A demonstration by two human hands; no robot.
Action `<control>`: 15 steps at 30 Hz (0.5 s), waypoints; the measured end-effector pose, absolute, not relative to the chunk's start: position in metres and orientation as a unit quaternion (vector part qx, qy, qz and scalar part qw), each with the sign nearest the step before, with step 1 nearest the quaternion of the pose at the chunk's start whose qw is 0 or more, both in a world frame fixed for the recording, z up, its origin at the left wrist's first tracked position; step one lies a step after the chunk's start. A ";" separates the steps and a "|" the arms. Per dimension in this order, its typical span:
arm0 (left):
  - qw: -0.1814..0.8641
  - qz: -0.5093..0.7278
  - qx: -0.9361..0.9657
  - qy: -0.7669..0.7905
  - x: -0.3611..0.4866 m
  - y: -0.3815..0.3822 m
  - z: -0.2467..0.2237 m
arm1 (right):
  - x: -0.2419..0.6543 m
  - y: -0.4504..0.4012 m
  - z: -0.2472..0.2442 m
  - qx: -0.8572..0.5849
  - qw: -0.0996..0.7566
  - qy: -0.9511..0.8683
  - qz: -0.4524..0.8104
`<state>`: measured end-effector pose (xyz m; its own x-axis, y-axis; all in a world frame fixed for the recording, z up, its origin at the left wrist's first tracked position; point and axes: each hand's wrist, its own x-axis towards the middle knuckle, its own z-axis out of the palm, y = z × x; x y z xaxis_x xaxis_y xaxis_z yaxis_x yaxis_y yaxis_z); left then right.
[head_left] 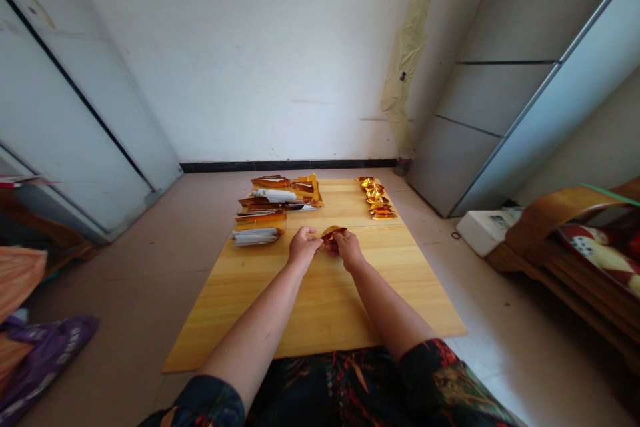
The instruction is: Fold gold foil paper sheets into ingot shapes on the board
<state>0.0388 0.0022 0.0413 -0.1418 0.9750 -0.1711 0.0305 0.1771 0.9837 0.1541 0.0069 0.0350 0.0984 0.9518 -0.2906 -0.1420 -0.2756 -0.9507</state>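
A small piece of gold foil (333, 233), bent into a curved, shiny fold with an orange-gold sheen, is pinched by the closed fingers (311, 235) of the left hand (304, 248) and the right hand (348, 248), just above the wooden surface (325, 307). Folded gold pieces (376, 199) are lined up farther off to the right, and stacks of gold foil sheets (275, 203) are laid out to the left.
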 end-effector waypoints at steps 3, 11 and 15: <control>0.501 0.480 0.415 0.588 0.041 0.004 0.039 | 0.153 0.004 0.038 -0.558 0.463 -0.375 0.577; 0.581 0.470 0.341 0.570 0.038 0.003 0.037 | 0.158 0.001 0.045 -0.546 0.425 -0.402 0.601; 0.579 0.462 0.351 0.573 0.041 0.006 0.035 | 0.159 0.001 0.046 -0.550 0.432 -0.399 0.593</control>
